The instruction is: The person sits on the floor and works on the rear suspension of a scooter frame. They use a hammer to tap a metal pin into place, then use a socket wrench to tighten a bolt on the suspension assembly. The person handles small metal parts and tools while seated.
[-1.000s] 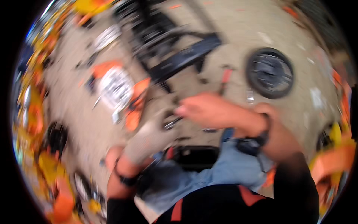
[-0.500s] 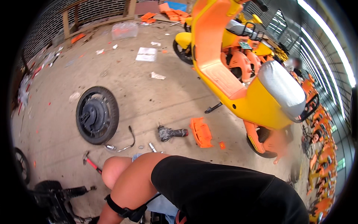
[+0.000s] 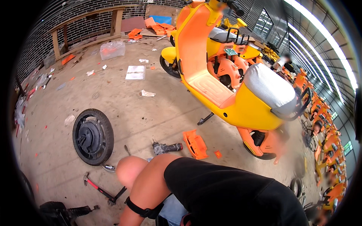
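Note:
Neither of my hands shows. One bare arm of mine (image 3: 160, 177) in a black short sleeve (image 3: 222, 188) crosses the lower middle, a black strap (image 3: 141, 209) around it; its hand is below the lower edge. A rounded patch of bare skin (image 3: 130, 171), perhaps my knee, lies beside it. Nearest to this arm are a red-handled hammer (image 3: 98, 187) and a dark tool (image 3: 118, 196) at the handle's end. Beyond lies a black power drill (image 3: 166, 148), next to an orange plastic panel (image 3: 195, 144). A black spoked wheel with a tyre (image 3: 93, 136) stands to the left, tilted.
A yellow and orange scooter (image 3: 250, 107) with a silver-covered seat stands at the right. More orange scooters (image 3: 320, 128) line the far right. A clear plastic bag (image 3: 112, 50), paper scraps and a wooden frame (image 3: 60, 45) are near the back wall. A dark mechanical part (image 3: 56, 214) lies lower left.
The view has turned, so the scooter sits further left and the wheel lower. More of the hammer and the dark tool shows. My arm now lies further right in the picture.

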`<state>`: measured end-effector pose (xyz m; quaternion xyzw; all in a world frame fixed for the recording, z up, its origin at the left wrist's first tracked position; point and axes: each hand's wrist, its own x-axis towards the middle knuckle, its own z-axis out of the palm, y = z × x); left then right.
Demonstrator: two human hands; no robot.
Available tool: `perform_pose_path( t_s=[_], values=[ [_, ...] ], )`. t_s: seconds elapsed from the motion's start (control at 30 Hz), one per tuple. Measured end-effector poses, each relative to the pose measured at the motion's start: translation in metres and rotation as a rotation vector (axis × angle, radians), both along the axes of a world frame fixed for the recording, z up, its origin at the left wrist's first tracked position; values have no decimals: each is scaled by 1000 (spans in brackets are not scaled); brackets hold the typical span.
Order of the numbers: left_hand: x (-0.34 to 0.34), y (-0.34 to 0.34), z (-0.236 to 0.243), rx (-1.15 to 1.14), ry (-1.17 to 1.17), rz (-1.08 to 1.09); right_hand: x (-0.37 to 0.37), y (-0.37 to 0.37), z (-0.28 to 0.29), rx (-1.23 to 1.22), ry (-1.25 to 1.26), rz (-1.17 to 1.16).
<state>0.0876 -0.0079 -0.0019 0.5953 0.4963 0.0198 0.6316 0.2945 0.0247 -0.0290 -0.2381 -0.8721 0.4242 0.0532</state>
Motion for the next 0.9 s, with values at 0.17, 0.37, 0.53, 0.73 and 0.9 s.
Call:
perform_pose_path(
  t_s=[0.17,0.37,0.53,0.73,0.9],
  values=[
    [-13,4,-21,132,80,-249,4,-11,-2,41,195,24],
    [-56,6,-82,739,12,-543,-2,-1,0,31,97,69],
    [-9,-2,-36,463,275,-377,-4,6,-4,3,59,89],
    [-7,4,-35,241,130,-187,-4,14,-5,-22,21,114],
    [-10,8,-40,205,99,-150,-7,21,-6,-50,-8,136]
  ],
)
